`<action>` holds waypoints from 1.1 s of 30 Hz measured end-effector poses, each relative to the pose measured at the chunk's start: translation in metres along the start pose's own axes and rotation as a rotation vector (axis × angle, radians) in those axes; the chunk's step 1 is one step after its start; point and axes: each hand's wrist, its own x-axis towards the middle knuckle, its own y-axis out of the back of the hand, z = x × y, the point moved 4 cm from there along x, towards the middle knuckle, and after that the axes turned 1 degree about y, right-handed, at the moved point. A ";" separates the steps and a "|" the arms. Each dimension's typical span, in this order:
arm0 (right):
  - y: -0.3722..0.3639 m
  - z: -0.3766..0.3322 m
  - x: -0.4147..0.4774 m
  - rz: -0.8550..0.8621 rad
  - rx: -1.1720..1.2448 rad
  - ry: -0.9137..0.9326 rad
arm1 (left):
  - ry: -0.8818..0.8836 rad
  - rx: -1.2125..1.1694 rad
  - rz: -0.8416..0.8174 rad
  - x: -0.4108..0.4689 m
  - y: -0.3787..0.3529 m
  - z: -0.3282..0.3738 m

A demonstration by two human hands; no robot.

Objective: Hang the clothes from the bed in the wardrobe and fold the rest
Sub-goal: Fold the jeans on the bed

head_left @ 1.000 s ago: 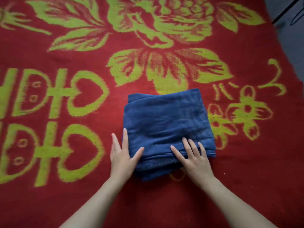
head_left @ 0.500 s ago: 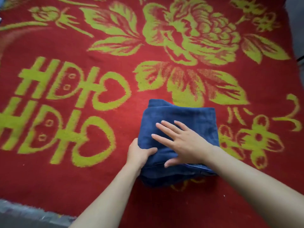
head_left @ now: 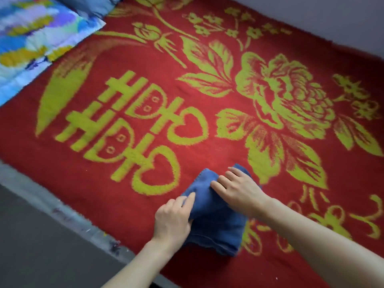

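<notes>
**Item:** folded blue garment (head_left: 218, 227), compact multi-layer bundle. Loc.: on red blanket (head_left: 99, 194) w/ yellow-green flower and character pattern, near side of bed, right of centre in view.

**Hands:**
- Left hand (head_left: 172, 221): at bundle's left edge, fingers curled round the edge and gripping the cloth, thumb side on top. Fingertips under the fabric not visible.
- Right hand (head_left: 239, 190): lies flat on far half of bundle, fingers straight and slightly spread, gripping nothing. Forearm crosses in from lower right, above the blanket.

**Edges / room:**
- Near-left: blanket ends at bed's grey edge strip (head_left: 62, 212), running diagonally. Dark floor (head_left: 41, 256) beyond it. Bundle's near corner is close to this edge but fully on the blanket.
- Far-right: blanket runs up to a grey wall (head_left: 342, 21), well apart from bundle.
- Open blanket surface to the left, far side and right of bundle. Surface looks flat, no big folds seen.

**Other things:**
- Multicolour cloth (head_left: 31, 34) (blue/yellow/purple print), upper-left corner, overlapping the blanket's far-left part. Well apart from bundle.
- Grey-blue cloth (head_left: 87, 5) at top edge, just beside the multicolour one, only partly in view. Type: cannot tell.
- Nothing lies between the hands and these two.
</notes>
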 end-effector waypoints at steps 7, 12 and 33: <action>0.118 -0.116 0.073 0.678 0.200 -0.020 | -0.033 0.305 0.489 -0.104 0.161 -0.096; 0.222 -0.253 0.151 0.846 0.279 0.290 | 0.248 0.460 0.576 -0.253 0.253 -0.174; 0.525 -0.884 0.188 1.119 0.554 1.598 | 1.472 0.903 0.677 -0.849 0.409 -0.264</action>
